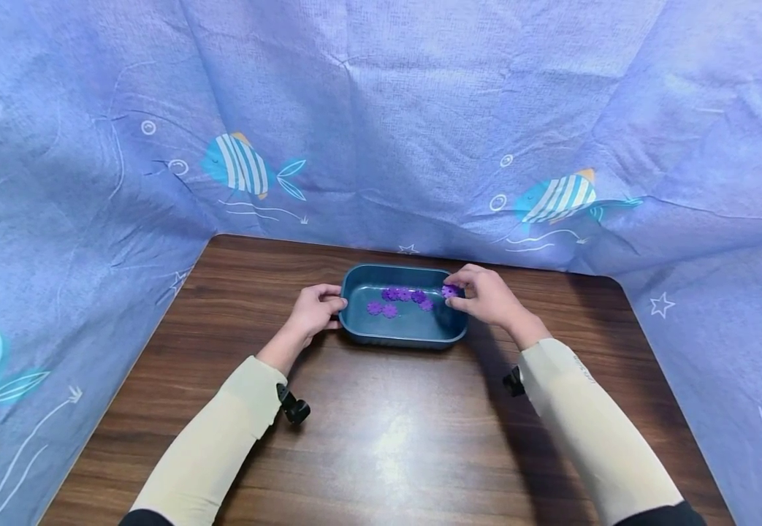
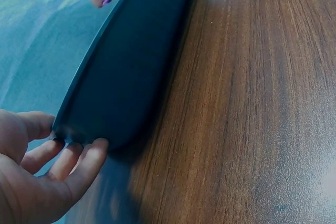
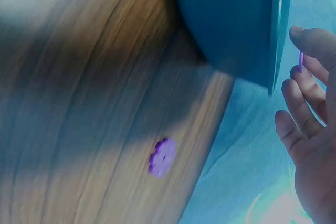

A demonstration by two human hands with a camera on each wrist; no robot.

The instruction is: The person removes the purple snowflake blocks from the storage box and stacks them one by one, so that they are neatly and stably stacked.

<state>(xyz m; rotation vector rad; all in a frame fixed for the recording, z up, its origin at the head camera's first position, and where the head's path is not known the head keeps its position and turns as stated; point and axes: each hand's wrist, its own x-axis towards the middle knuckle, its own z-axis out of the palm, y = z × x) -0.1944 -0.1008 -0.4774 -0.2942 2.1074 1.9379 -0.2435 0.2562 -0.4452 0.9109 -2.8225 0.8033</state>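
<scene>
A dark teal rectangular tub (image 1: 403, 340) with rounded corners stands on the table. My left hand (image 1: 311, 310) holds its left end, thumb at the rim and fingers against the outer wall, as the left wrist view also shows. Several purple flower-shaped discs (image 1: 389, 311) lie scattered on the tub's floor. Over the tub's right end, my right hand (image 1: 486, 296) pinches one more purple disc (image 1: 450, 291) between thumb and fingers. In the right wrist view that disc appears edge-on, just beyond the rim. Another purple disc (image 3: 163, 157) lies on the wood outside the tub.
The brown wood-grain table (image 1: 381, 438) reaches back to a blue fabric curtain (image 1: 407, 131) printed with fish, which also hangs at both sides. The tub stands near the table's far edge. A small black camera (image 1: 295, 409) is strapped at the left wrist.
</scene>
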